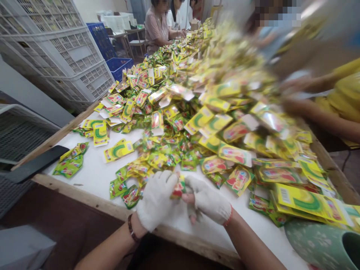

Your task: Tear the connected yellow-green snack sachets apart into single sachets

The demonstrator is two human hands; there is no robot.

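My left hand [157, 197], in a white fingerless work glove with a beaded bracelet at the wrist, is closed around a small printed packet [178, 188] in red, yellow and green. From the other side, my right hand [209, 198] in a matching glove grips the packet's right edge, thumb bent in front. Much of the packet is hidden by the fingers, so whether it is a box or a sachet is unclear. Green sachets [131, 195] lie just left of my left hand. Beyond both hands spreads a heap of flat yellow boxes [215, 123] mixed with sachets.
A green floral container [312, 240] lies at the lower right beside stacked yellow boxes. On the left table corner is a dark flat object [39, 164]. White crates [64, 48] are stacked at left, with a blue crate [120, 67] behind. Other people work around the table.
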